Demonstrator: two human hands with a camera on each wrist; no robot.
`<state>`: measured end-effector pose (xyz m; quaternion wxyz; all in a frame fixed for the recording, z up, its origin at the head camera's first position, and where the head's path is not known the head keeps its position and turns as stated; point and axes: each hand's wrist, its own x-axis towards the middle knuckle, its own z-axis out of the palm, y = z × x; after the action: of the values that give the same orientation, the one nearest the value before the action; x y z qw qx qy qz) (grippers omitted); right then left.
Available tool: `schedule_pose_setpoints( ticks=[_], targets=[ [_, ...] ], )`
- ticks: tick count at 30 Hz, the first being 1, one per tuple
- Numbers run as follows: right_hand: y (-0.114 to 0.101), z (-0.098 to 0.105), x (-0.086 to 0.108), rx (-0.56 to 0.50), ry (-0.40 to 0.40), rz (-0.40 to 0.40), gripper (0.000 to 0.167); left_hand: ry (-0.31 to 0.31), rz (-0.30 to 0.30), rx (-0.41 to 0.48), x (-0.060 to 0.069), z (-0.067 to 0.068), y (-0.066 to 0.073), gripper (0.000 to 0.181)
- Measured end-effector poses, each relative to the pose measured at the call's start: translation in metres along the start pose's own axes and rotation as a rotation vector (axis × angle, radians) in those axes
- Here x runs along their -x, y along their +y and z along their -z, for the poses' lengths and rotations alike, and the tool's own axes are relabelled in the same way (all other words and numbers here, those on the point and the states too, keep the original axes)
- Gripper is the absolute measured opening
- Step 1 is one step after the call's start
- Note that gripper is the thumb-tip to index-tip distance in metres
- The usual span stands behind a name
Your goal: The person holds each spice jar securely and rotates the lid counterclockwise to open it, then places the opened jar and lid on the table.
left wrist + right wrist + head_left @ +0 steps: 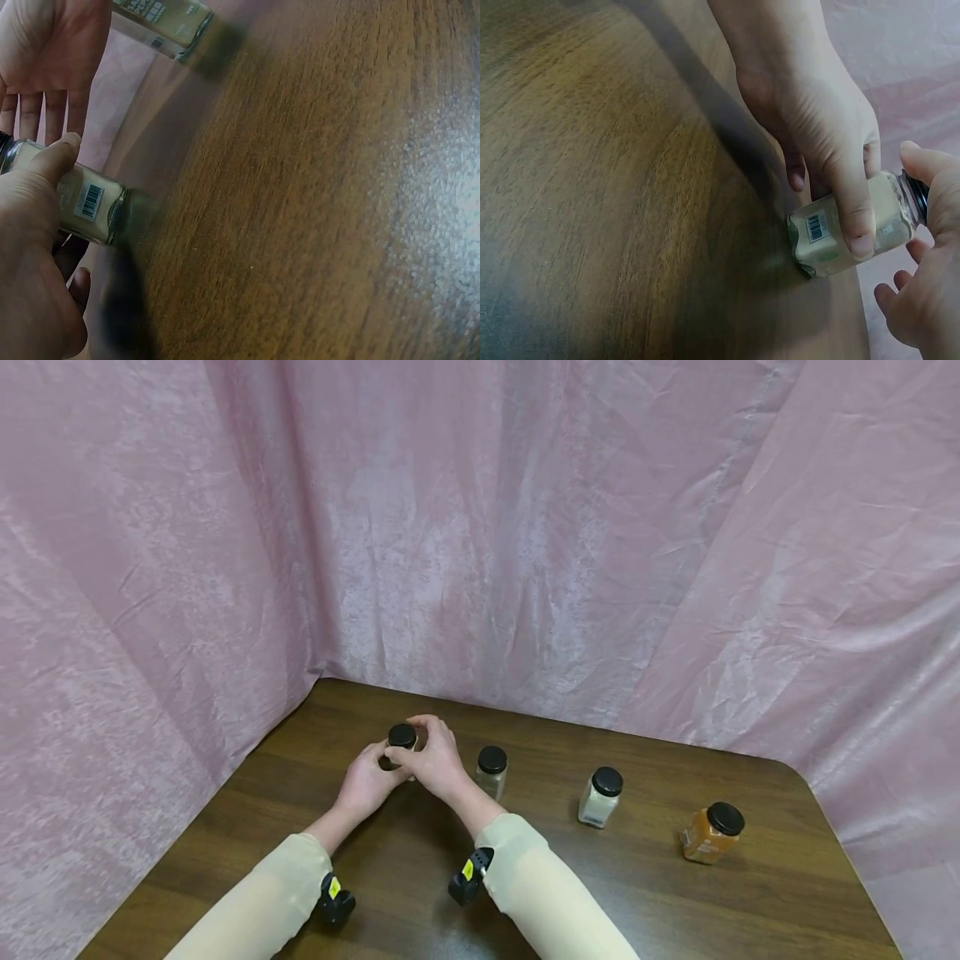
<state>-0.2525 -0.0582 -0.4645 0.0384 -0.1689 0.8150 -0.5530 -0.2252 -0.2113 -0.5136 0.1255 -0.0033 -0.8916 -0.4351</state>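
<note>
A glass jar of pale powder [84,204] [889,214] with a black lid [402,735] is between both hands at the table's far left. My left hand [365,785] [34,247] [810,105] grips its body, the thumb lying across the glass beside a barcode label. My right hand [438,766] [56,45] [937,277] holds the black lid [916,196] between thumb and fingers. The jar's base is at the tabletop; whether it touches the wood, I cannot tell.
Right of the hands stand a black-lidded jar [491,768], a second pale one [598,800] and an orange one [707,837] on the wooden table [637,893]. Pink curtains [480,527] hang behind the table and at the left.
</note>
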Motion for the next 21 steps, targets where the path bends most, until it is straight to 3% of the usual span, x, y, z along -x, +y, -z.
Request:
schedule_pose_setpoints(
  ticks=[12,21],
  targets=[
    [-0.0014,-0.0048,-0.0049,0.057,0.043,-0.019,0.061,0.006,-0.010,-0.012,-0.0030,-0.0022,-0.0036,0.047],
    [-0.0059,-0.0077,-0.0035,0.069,0.072,-0.037,0.057,0.006,0.040,0.030,-0.0011,-0.0007,-0.0013,0.044]
  ],
)
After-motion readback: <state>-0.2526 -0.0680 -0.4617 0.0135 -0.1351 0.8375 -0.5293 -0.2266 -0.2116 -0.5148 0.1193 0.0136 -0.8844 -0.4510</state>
